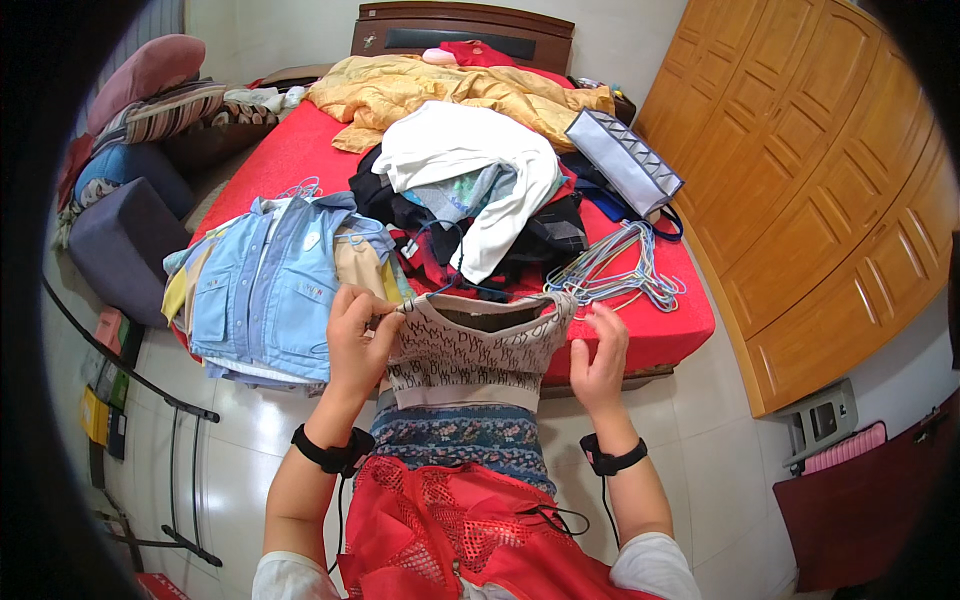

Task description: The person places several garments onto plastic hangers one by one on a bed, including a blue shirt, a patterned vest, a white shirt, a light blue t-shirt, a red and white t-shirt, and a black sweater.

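Note:
A grey knit top (470, 355) with dark printed lettering and a wide neckline hangs in front of me, above my patterned lower garment. My left hand (362, 335) pinches its left shoulder between thumb and fingers. My right hand (600, 352) is just beside the other shoulder, fingers apart, with nothing seen in it. A dark blue curved hanger hook (460, 240) shows above the neckline; I cannot tell whether it belongs to a hanger inside the top. Behind lies a heap of clothes with a white long-sleeved top (470, 150) over it.
On the red bed (680, 330), light blue jackets (265, 280) lie stacked at left and several wire hangers (630, 270) at right. A grey-white storage box (625, 160) and yellow bedding (440, 90) are farther back. Wooden wardrobes (780, 160) line the right. A black metal stand (175, 470) is at left.

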Demonstrator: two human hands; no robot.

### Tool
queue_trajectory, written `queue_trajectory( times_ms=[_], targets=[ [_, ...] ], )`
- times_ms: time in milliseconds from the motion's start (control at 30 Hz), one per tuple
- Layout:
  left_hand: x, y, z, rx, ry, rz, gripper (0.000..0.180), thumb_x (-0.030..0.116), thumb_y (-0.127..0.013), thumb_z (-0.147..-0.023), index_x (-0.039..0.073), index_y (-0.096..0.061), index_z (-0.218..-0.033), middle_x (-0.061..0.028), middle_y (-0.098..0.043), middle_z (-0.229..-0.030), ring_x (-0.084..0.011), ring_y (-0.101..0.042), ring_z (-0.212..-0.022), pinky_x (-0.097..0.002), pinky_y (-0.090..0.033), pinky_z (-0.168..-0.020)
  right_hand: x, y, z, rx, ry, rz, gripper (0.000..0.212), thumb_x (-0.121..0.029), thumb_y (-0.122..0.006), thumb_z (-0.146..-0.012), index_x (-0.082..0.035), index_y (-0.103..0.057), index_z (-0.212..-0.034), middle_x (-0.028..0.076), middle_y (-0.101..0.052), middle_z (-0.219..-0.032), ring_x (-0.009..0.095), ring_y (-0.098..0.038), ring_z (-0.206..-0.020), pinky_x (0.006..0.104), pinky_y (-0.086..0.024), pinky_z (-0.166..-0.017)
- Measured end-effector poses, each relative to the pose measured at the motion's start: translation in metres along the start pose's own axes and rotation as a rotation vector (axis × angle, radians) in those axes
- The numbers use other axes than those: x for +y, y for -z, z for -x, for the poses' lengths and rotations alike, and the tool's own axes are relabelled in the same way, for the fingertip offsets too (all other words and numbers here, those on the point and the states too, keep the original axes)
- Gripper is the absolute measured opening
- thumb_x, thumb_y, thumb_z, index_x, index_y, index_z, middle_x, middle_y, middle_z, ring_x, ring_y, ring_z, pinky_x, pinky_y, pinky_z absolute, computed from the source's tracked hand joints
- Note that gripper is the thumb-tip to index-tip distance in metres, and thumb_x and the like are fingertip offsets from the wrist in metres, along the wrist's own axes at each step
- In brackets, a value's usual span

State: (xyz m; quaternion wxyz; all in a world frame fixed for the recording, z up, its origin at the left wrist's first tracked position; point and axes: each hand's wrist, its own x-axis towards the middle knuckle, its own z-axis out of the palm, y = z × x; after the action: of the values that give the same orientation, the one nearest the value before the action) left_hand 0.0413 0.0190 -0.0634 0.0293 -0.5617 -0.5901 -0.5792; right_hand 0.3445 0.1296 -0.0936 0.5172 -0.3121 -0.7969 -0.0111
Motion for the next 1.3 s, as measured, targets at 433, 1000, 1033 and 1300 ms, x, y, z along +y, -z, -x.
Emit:
queue_trajectory(
  times_ms=[433,1000,1033,1300],
  targets=[
    [0.003,0.005,-0.001,-0.056,-0.003,0.08,0.011,-0.001,-0.069,-0.072,-0.001,-0.06,-0.079,-0.0088,-0.05,-0.083,-0.0209,-0.052,-0.076,-0.0285,-0.041,-0.064,0.041,0.001,-0.027,-0.471,-0.491,-0.41,0.02,0.0,-0.059,-0.086,0.0,-0.062,-0.106,0.009,-0.066,-0.098,0.017,-0.063,-0.09,0.0295,-0.049,-0.081],
    [0.002,0.004,-0.001,-0.065,-0.018,0.065,0.011,0.001,-0.07,-0.072,0.0,-0.061,-0.077,-0.0091,-0.052,-0.083,-0.0212,-0.053,-0.073,-0.0294,-0.042,-0.064,-0.016,0.001,-0.04,-0.034,0.073,-0.033,0.022,-0.004,-0.07,-0.07,-0.003,-0.057,-0.088,0.012,-0.055,-0.086,0.031,-0.054,-0.082,0.0395,-0.045,-0.073],
    [0.003,0.004,-0.002,-0.072,-0.012,0.069,0.011,0.001,-0.07,-0.072,0.0,-0.061,-0.077,-0.009,-0.052,-0.083,-0.0208,-0.053,-0.073,-0.0294,-0.043,-0.063,-0.017,-0.001,-0.038,-0.07,0.026,0.024,0.021,-0.004,-0.07,-0.07,-0.003,-0.056,-0.085,0.012,-0.054,-0.085,0.03,-0.054,-0.08,0.0394,-0.045,-0.072],
    [0.002,0.0,0.002,-0.076,-0.022,0.057,0.012,0.001,-0.07,-0.072,0.0,-0.061,-0.079,-0.0094,-0.052,-0.083,-0.0218,-0.053,-0.073,-0.0302,-0.043,-0.064,-0.022,-0.005,-0.037,-0.119,0.056,-0.073,0.015,-0.009,-0.066,-0.076,-0.003,-0.059,-0.088,0.012,-0.059,-0.102,0.032,-0.053,-0.096,0.0428,-0.042,-0.087]
  ],
)
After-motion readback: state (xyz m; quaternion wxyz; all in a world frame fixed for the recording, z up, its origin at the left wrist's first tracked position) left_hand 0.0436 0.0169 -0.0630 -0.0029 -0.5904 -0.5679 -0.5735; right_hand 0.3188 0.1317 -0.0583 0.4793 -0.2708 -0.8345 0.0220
